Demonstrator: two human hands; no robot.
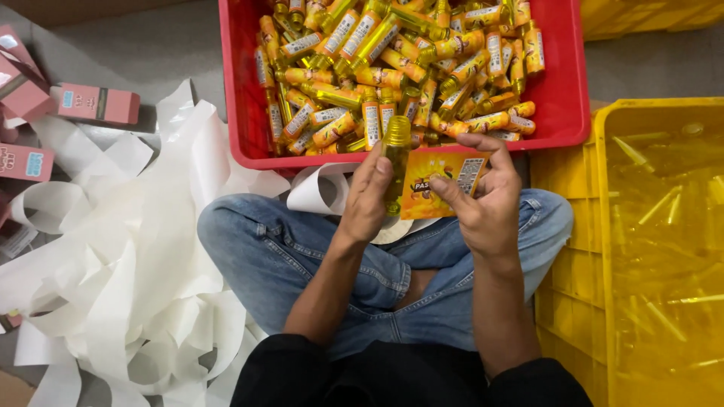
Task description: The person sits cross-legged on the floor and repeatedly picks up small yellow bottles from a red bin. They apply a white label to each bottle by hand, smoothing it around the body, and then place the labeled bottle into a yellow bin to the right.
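Note:
My left hand (367, 202) grips a small clear bottle (395, 154) of yellow liquid with a yellow cap, held upright above my lap. An orange label sticker (437, 185) runs from the bottle to my right hand (483, 200), which pinches its right edge between thumb and fingers. The sticker lies against the bottle's side. Both hands hover just in front of the near rim of a red crate (237, 98) filled with several labelled yellow bottles (392, 68).
A yellow crate (596, 249) holding unlabelled clear bottles stands at my right. A heap of white backing-paper strips (128, 271) covers the floor to my left. Pink cartons (98, 104) lie at the far left. My crossed legs in blue jeans (286, 249) sit below the hands.

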